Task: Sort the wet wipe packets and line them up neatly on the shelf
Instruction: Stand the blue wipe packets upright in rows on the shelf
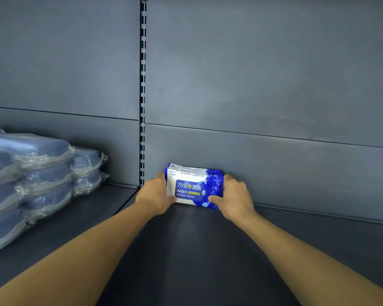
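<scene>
A small stack of blue and white alcohol wipe packets (194, 187) stands on edge against the back panel of the dark shelf (186, 250), label facing me. My left hand (156, 196) grips the stack's left end, fingers curled round it. At the stack's right end my right hand (233, 196) grips it, thumb across the front lower corner. Both forearms reach in from the bottom of the view.
Several blue items wrapped in clear plastic (31, 180) are piled on the left shelf section. A slotted black upright (143, 96) divides the grey back panels. Bare shelf surface stretches to the right of the packets.
</scene>
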{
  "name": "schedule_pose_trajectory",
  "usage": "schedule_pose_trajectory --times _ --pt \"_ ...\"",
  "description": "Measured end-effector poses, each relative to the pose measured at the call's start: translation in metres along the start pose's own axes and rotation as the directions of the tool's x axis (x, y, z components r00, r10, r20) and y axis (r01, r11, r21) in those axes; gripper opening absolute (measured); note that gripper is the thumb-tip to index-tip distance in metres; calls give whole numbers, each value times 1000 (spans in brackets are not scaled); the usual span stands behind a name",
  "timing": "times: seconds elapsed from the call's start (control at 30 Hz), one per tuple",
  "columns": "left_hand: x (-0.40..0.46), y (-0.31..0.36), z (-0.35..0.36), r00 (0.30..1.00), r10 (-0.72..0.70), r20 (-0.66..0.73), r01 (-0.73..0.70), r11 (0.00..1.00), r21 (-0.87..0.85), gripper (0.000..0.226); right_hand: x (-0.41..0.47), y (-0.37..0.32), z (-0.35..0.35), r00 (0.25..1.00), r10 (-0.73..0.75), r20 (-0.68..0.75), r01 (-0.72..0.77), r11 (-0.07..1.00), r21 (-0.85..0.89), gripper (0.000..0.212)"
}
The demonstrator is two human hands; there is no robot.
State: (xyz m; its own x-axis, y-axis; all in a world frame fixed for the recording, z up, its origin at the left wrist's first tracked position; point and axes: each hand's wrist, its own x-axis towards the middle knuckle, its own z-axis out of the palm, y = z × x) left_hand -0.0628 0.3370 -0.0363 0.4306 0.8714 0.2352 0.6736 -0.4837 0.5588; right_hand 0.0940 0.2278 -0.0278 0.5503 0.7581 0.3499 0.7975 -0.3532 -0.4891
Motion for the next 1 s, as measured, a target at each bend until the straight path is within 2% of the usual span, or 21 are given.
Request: schedule_pose_trajectory --times 0.1,0.27,0.47,0.63,1.0 --pt "5 -3 4 1000 -9 -1 9 1000 1 53 -1 1 3 999 1 36 -2 1000 20 61" --pt "8 -5 5 1000 1 -3 -1 1000 4 52 -2 0 2 999 14 32 -13 1000 -4 62" --pt "5 -5 3 1000 -15 3 15 1000 11 52 -6 2 -3 998 35 43 -32 998 -54 48" --pt "4 -2 4 999 -43 -11 43 998 -48 44 -4 2 -1 997 47 67 -43 997 -59 35" --pt "7 5 2 996 -87 -29 86 996 -39 44 5 -2 8 997 60 50 -61 998 18 32"
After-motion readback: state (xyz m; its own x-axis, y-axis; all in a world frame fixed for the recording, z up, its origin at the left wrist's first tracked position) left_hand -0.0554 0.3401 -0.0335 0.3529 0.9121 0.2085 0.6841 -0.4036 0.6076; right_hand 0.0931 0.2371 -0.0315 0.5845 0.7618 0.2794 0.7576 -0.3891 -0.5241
